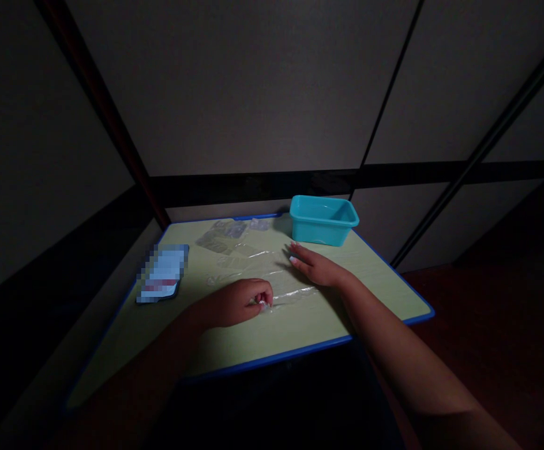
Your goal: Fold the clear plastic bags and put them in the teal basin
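Film spread on table, running between both hands' fingers and past the left ones. Left hand: fingers curled, a crumpled bit of film at the thumb tip, pinched. Right hand: fingers extended, nothing gripped; can't tell if they touch film. Bin just beyond right fingers. Bags beyond left fingers, phone well left of them.

The person's left hand pinches an edge of a clear plastic bag on the table; the right hand extends its fingers beside it. More bags lie behind, left of a turquoise basket; a phone rests farther left.
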Available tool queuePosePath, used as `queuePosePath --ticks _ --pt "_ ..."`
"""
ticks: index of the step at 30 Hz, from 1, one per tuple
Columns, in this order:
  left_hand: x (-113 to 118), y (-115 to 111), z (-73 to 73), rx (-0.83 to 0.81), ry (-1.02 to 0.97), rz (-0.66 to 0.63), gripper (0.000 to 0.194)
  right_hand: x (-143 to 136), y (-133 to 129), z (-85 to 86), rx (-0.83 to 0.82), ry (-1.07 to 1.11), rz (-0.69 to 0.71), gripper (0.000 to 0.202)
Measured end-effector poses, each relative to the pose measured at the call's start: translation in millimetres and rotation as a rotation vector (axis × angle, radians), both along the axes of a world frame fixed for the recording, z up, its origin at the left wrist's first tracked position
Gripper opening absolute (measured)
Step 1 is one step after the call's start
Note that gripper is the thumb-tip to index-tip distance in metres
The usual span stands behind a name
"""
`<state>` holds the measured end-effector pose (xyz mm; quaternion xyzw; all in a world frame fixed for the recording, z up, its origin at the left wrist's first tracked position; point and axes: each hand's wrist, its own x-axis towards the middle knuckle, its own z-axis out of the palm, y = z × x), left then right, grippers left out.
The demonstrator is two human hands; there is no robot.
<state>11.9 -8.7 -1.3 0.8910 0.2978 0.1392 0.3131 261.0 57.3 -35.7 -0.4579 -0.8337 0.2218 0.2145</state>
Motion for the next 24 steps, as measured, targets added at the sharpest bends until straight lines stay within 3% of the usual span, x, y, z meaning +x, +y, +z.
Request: queuePosePath --ticks 8,12,17,24 --pt "-1 7 1.7 -0.298 -0.197 0.162 0.011 -2 -2 3.9 -0.061 0.095 0.049 0.075" --pt "-3 12 -3.6 -0.438 -0.315 0.205 0.015 -3 -7 12.5 -0.15 0.204 0.149 0.063" --pt "-4 20 -7.9 -0.498 -0.385 0.273 0.017 -2 -11 24.6 -0.251 0.243 0.286 0.055" --pt "-7 28 -11.0 -0.549 -0.427 0.414 0.017 0 -15 29.7 -0.24 0.109 0.343 0.044"
